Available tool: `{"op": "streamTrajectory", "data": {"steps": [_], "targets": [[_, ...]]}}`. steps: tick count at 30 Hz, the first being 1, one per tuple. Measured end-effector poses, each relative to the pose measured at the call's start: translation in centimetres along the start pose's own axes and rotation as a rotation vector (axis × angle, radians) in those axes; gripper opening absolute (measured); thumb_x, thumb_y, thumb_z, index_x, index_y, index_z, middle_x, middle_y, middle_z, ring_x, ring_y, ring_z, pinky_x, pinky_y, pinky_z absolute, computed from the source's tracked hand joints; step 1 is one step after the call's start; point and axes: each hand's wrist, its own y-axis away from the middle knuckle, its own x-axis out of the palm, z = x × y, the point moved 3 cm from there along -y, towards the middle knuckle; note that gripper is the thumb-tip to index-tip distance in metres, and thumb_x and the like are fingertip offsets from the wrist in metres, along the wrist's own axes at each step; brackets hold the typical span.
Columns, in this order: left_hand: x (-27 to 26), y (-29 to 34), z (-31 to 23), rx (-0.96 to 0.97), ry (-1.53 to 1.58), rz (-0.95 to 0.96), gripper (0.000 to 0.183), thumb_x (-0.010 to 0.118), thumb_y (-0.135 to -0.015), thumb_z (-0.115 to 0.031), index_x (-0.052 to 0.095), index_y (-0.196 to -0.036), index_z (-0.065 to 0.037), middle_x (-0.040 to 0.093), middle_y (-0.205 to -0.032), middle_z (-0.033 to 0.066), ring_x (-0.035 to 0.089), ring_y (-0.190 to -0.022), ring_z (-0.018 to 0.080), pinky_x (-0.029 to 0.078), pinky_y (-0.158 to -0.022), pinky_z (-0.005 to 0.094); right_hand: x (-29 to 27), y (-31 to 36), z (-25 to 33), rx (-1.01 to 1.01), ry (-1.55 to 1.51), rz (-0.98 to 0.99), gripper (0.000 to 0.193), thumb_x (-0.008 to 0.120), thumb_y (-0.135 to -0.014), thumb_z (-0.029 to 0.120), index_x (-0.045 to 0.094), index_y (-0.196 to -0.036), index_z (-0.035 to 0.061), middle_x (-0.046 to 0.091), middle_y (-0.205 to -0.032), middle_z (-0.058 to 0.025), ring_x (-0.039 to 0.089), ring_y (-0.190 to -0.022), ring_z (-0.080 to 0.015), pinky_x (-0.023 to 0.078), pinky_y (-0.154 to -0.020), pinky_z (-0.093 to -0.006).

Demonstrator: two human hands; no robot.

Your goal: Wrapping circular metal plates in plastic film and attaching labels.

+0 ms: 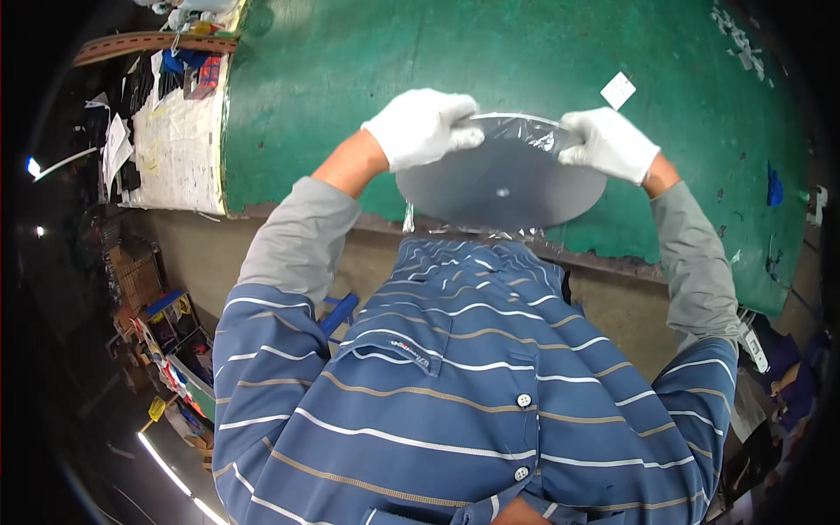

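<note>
A round, flat, dark grey disc (499, 179) with a small pale spot at its middle is held tilted over the near edge of the green table. Clear plastic film (541, 136) wrinkles and shines along its far rim and also hangs below its near rim. My left hand (427, 129), in a white glove, grips the far left rim between thumb and fingers. On the far right rim my right hand (610, 144), gloved in white too, is closed on the disc and film. The fingertips under the disc are hidden.
The green table (350, 52) bears a small white tag (619, 90) beyond my right hand and a blue scrap (775, 186) at the right. Stained white sheeting (179, 144) with papers and clutter lies at the left. At lower right a person in purple (792, 385) is partly visible.
</note>
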Motion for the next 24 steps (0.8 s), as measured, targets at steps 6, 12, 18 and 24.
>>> {"op": "streamTrajectory", "data": {"steps": [6,12,18,24], "targets": [[-2.0,3.2,-1.9,0.155,-0.053,-0.219,0.024,0.068,-0.091,-0.034,0.062,-0.092,-0.01,0.07,-0.079,0.005,0.065,-0.068,0.0291,0.05,-0.064,0.0399,0.0,4.6,5.1,0.091,0.047,-0.264,0.02,0.072,-0.075,0.009,0.063,-0.092,0.0043,0.067,-0.074,-0.0087,0.06,-0.063,-0.0269,0.048,-0.063,-0.0371],[3.3,10.8,-4.5,0.334,-0.137,-0.538,0.022,0.077,-0.081,-0.025,0.068,-0.097,-0.012,0.069,-0.076,0.0024,0.063,-0.062,0.0247,0.049,-0.06,0.036,7.3,11.2,10.0,-0.022,0.353,-0.601,0.018,0.074,-0.073,0.009,0.066,-0.089,0.0099,0.067,-0.077,-0.0051,0.061,-0.065,-0.0252,0.047,-0.063,-0.0357],[8.5,17.4,-5.8,0.371,-0.143,-0.781,0.025,0.076,-0.077,-0.028,0.066,-0.097,-0.014,0.069,-0.081,0.0011,0.064,-0.069,0.023,0.051,-0.066,0.0365,13.7,17.3,14.2,0.112,0.729,-0.832,0.023,0.074,-0.071,0.013,0.067,-0.092,0.0149,0.066,-0.08,-0.0015,0.061,-0.067,-0.0219,0.048,-0.063,-0.0344],[11.4,23.0,-8.3,0.156,-0.094,-0.973,0.048,0.084,-0.069,-0.02,0.066,-0.11,-0.005,0.07,-0.1,0.0101,0.067,-0.083,0.0251,0.052,-0.078,0.0341,24.1,21.1,12.0,0.579,-0.009,-0.956,0.042,0.07,-0.079,-0.001,0.067,-0.12,0.0078,0.069,-0.114,-0.0046,0.066,-0.098,-0.0203,0.053,-0.085,-0.0298]]}}
